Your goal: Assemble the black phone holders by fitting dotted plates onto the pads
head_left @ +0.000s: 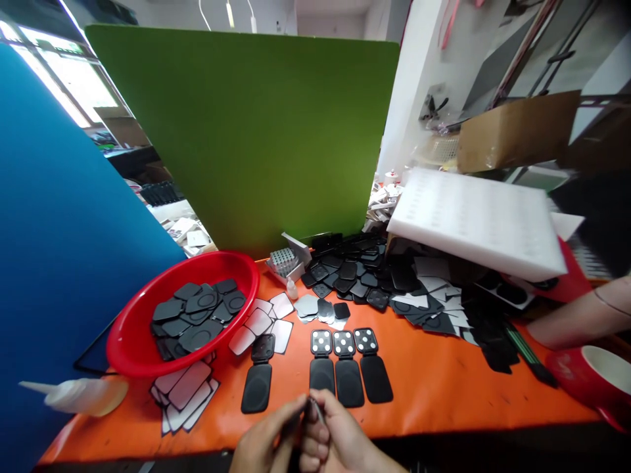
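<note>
At the front edge of the table, my left hand and my right hand meet, fingers curled and fingertips together. They pinch a small, thin dark piece between them; mostly hidden by my fingers, its kind cannot be made out. Just beyond lie three black hinged folding pads in a row, a left one, a middle one and a right one, each with white dots on its upper square. Another folding pad lies left of them, its upper square dark.
A red basin holds black pads. White dark-edged cards, a squeeze bottle and a box of small silver discs lie around. Black pieces pile up at the back. A red cup stands right. Green and blue panels border the table.
</note>
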`<state>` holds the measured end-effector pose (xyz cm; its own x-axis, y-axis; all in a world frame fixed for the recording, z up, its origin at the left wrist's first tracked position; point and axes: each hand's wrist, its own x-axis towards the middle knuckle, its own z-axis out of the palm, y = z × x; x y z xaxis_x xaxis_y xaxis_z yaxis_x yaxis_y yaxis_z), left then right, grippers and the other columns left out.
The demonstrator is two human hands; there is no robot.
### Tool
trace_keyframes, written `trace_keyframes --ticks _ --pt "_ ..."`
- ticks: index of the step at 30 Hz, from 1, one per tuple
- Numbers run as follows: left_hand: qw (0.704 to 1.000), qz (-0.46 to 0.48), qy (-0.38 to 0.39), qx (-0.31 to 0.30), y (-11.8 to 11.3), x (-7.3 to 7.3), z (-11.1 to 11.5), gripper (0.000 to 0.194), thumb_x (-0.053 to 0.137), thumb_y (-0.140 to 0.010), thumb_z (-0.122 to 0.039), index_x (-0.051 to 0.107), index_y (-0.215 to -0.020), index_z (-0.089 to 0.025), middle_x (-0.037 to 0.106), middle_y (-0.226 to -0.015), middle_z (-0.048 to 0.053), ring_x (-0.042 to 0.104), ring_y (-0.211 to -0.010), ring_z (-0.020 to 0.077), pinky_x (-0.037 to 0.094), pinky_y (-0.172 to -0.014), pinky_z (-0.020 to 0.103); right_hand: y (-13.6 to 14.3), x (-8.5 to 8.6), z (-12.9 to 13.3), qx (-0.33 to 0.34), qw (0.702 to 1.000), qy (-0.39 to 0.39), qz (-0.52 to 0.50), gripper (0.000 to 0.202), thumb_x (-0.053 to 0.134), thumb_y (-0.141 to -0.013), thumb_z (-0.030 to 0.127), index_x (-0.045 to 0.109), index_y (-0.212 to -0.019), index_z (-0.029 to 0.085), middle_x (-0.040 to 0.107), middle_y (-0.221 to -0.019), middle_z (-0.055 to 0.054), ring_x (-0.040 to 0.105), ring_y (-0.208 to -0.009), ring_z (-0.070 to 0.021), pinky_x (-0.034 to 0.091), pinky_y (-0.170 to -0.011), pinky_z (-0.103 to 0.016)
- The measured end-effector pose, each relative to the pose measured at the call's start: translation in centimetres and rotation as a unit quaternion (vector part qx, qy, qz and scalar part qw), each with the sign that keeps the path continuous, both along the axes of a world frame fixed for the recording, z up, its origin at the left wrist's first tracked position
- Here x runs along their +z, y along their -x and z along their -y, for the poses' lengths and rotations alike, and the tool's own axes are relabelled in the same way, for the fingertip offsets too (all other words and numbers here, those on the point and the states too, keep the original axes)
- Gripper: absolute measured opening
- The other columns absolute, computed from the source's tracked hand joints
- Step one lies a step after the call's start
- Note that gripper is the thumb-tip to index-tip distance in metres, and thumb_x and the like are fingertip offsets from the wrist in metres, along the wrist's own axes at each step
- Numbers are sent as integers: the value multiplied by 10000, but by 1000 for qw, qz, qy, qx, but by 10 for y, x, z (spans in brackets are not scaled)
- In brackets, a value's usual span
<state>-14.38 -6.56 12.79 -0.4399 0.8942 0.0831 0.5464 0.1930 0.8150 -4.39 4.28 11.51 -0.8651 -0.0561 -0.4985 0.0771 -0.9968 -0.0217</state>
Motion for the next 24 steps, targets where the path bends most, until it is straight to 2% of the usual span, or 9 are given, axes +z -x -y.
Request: trace_keyframes --ticks 3,4,8,10,13,16,19,22,24 --pt "990 56 39 122 30 -15 -20 262 459 -792 -316 510 -1031 -223 626 -1013 60 587 -938 209 478 -794 310 -4 4 -15 -59 997 -38 -9 298 385 -802 375 435 -589 172 213 -373 92 158 -335 -50 149 -397 -185" --pt "988 64 44 130 42 -21 -30 304 460 -784 -320 478 -1061 -197 605 -1032 73 581 -940 213 469 -801 323 -6 5 -20 -77 996 -53 -10 288 404 -800 383 436 -609 171 215 -386 95 161 -342 -46 146 -401 -185" --pt "991 50 64 110 78 -52 -79 369 445 -758 -253 431 -1113 -155 581 -1055 88 583 -912 201 461 -779 318 -18 4 -33 -101 991 -86 9 284 446 -789 423 440 -654 173 224 -405 98 166 -349 -39 136 -407 -188" --pt "992 35 76 98 85 -64 -98 373 455 -734 -223 461 -1098 -138 595 -1035 100 581 -919 212 444 -799 333 -24 -1 -33 -103 990 -96 26 305 447 -786 450 442 -655 175 222 -398 99 161 -344 -39 133 -405 -192" --pt "993 -5 85 79 82 -76 -111 384 476 -713 -209 504 -1091 -147 585 -1056 101 539 -993 227 394 -864 349 -34 -12 -30 -110 986 -109 54 329 448 -779 476 448 -650 173 221 -386 99 167 -338 -39 135 -399 -195" --pt "992 -56 91 73 72 -78 -110 375 485 -719 -220 531 -1089 -179 547 -1105 85 484 -1058 226 340 -919 341 -39 -18 -28 -93 985 -132 65 344 449 -770 505 463 -667 177 258 -395 91 219 -341 -46 175 -400 -199" --pt "985 -102 105 94 64 -72 -99 388 486 -730 -250 525 -1112 -187 471 -1210 90 412 -1129 254 300 -951 362 -40 -14 -26 -68 978 -188 64 374 441 -763 544 483 -690 179 300 -415 81 260 -354 -55 220 -414 -207" --pt "976 -137 113 128 62 -62 -74 401 439 -769 -313 478 -1156 -215 396 -1284 78 355 -1176 259 276 -966 370 -39 -4 -26 -69 957 -274 71 404 427 -764 568 496 -710 173 299 -444 79 246 -374 -51 226 -427 -205" --pt "964 -156 134 168 65 -56 -51 421 394 -786 -374 447 -1172 -213 423 -1242 96 388 -1146 268 291 -948 386 -40 1 -28 -68 935 -339 85 400 430 -772 549 507 -713 161 289 -473 75 237 -402 -50 223 -439 -198"
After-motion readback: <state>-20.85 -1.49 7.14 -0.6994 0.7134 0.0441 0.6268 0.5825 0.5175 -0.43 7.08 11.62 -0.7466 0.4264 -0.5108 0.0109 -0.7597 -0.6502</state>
